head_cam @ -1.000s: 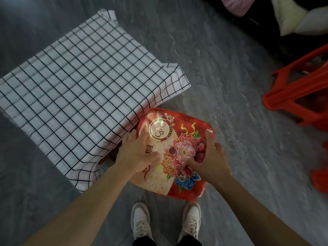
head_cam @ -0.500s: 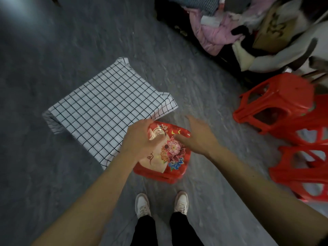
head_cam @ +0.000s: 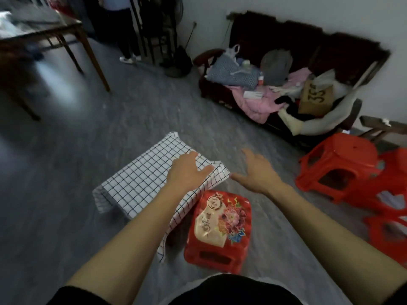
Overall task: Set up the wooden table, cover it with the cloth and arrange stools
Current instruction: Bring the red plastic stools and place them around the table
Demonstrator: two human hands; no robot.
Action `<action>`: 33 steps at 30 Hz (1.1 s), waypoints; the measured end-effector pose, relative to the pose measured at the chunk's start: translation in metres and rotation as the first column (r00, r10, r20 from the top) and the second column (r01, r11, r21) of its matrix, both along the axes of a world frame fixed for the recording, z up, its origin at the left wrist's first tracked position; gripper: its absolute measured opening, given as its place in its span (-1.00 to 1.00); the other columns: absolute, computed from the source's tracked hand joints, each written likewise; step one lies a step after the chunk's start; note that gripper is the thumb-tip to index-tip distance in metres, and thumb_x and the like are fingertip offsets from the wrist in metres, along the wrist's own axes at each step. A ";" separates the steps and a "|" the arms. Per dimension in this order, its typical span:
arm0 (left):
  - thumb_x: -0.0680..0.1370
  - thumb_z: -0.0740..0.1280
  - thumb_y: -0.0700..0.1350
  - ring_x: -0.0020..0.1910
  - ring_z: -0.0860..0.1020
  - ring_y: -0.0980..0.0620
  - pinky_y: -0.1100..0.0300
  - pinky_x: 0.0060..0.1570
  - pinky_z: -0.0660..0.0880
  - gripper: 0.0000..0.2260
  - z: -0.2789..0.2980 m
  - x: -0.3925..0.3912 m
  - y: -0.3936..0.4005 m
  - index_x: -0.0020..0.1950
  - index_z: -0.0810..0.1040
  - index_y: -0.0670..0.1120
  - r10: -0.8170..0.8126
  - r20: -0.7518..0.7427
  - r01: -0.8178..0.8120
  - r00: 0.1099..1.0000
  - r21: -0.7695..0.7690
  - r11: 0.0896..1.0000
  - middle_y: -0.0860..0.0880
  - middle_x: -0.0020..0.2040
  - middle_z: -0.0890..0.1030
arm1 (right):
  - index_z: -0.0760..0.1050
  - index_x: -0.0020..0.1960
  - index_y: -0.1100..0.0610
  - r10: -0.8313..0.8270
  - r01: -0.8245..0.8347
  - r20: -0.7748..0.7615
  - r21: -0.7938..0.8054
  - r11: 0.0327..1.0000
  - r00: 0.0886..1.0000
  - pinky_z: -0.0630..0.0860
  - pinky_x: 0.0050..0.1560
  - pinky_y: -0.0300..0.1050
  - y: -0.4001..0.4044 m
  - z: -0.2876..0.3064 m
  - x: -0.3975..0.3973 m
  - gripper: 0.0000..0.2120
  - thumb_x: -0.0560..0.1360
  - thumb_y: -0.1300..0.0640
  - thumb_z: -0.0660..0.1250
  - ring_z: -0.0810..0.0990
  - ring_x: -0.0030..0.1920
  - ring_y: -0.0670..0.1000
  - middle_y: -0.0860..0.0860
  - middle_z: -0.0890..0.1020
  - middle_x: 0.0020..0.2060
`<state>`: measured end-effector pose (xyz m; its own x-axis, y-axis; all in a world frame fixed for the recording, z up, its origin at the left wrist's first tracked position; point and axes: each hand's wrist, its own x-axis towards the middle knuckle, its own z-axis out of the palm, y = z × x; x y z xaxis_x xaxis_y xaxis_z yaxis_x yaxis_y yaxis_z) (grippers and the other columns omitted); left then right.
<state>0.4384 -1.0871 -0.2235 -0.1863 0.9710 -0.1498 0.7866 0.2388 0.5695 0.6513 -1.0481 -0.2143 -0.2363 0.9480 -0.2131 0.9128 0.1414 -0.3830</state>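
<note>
The checked cloth [head_cam: 149, 179] hides the low table beneath it entirely; only a dark gap shows under its hem. The left hand [head_cam: 187, 172] covers part of the cloth's far corner. Right of the cloth, the stacked red stools [head_cam: 343, 168] are cut by the picture's edge. Beyond the cloth, the wooden table [head_cam: 55, 29] is motion-blurred and cropped.

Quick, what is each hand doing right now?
Left hand: open, fingers straight, over the checked cloth; holding nothing.
Right hand: open, fingers spread, in the air; holding nothing.
</note>
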 end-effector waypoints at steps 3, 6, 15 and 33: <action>0.42 0.26 0.40 0.39 0.40 -0.11 -0.13 0.30 0.43 -0.24 -0.009 0.001 0.005 0.49 0.33 -0.03 -0.052 -0.021 0.053 0.998 0.009 0.999 -0.05 0.44 0.44 | 0.06 0.56 -0.03 -0.054 0.054 0.007 -0.017 0.998 0.999 0.42 0.30 0.24 -0.009 0.007 0.001 -0.02 0.29 -0.40 0.31 0.35 0.38 0.24 0.20 0.37 0.40; 0.45 0.25 0.39 0.40 0.40 -0.13 -0.11 0.33 0.40 -0.25 -0.017 0.007 0.014 0.50 0.32 -0.02 -0.116 -0.029 0.116 0.993 0.014 0.993 -0.07 0.45 0.43 | 0.02 0.57 -0.09 -0.081 0.082 0.036 -0.026 0.996 0.996 0.42 0.30 0.24 -0.020 0.013 0.011 0.05 0.17 -0.47 0.19 0.34 0.39 0.23 0.17 0.35 0.43; 0.49 0.16 0.40 0.41 0.39 -0.12 -0.14 0.31 0.41 -0.30 -0.008 0.094 0.032 0.49 0.34 -0.01 -0.307 -0.020 0.308 0.952 0.069 0.949 -0.07 0.43 0.45 | 0.10 0.54 -0.05 -0.261 0.260 0.146 0.030 0.965 0.954 0.45 0.24 0.24 -0.041 0.024 0.102 -0.17 0.41 -0.30 0.36 0.38 0.32 0.25 0.17 0.37 0.35; 0.59 0.26 0.18 0.44 0.35 -0.10 0.04 0.42 0.24 -0.40 0.007 0.434 0.028 0.53 0.28 -0.08 -0.525 -0.101 0.531 0.845 0.046 0.846 -0.12 0.47 0.39 | 0.13 0.53 -0.02 -0.485 0.494 -0.117 0.068 0.867 0.867 0.39 0.29 0.27 -0.080 0.018 0.425 -0.24 0.47 -0.24 0.36 0.32 0.37 0.23 0.13 0.32 0.38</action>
